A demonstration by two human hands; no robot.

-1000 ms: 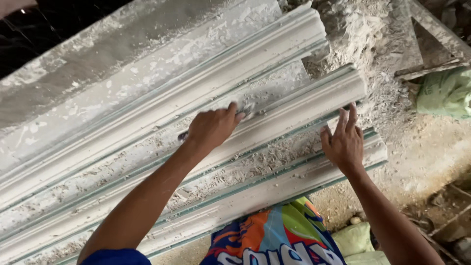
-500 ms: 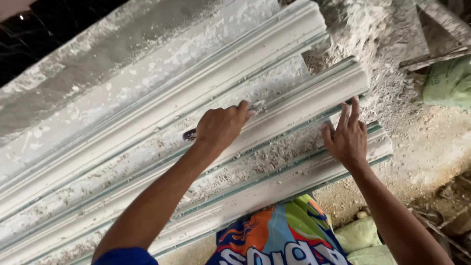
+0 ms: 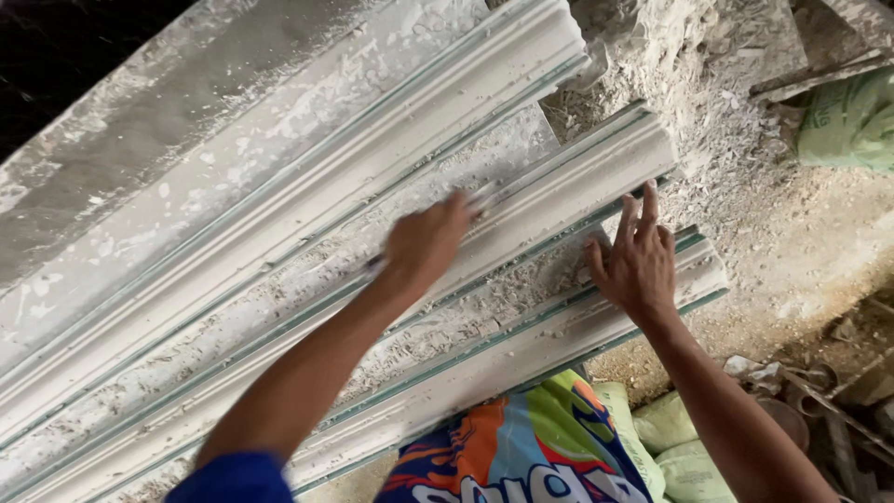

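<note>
— What has changed since a moment ago?

— The left hand (image 3: 426, 244) has slid further along the middle plaster cornice moulding (image 3: 559, 191), toward its cut end. The right hand (image 3: 636, 264) sits much where it was, between the middle moulding and the nearest one.

— How is the left hand posed?

— The arm reaches up across the mouldings, with the back of the hand toward the camera. Its fingers are curled together around a thin scraping tool (image 3: 484, 197), whose pale tip lies on the moulding's groove. The tool is blurred, so its exact kind is unclear.

— And the right?

— Flat, palm down. Its fingers (image 3: 646, 207) are spread and point up at the middle moulding's lower edge, while the palm rests on the crumbly strip beside the nearest moulding (image 3: 521, 349). It grips nothing.

— Where do the mouldings lie?

— Side by side, slanting across the view on a dusty slab (image 3: 186, 149), ends toward the rubble-strewn floor (image 3: 801, 242). A green sack (image 3: 852, 121) lies well apart at the right.
</note>
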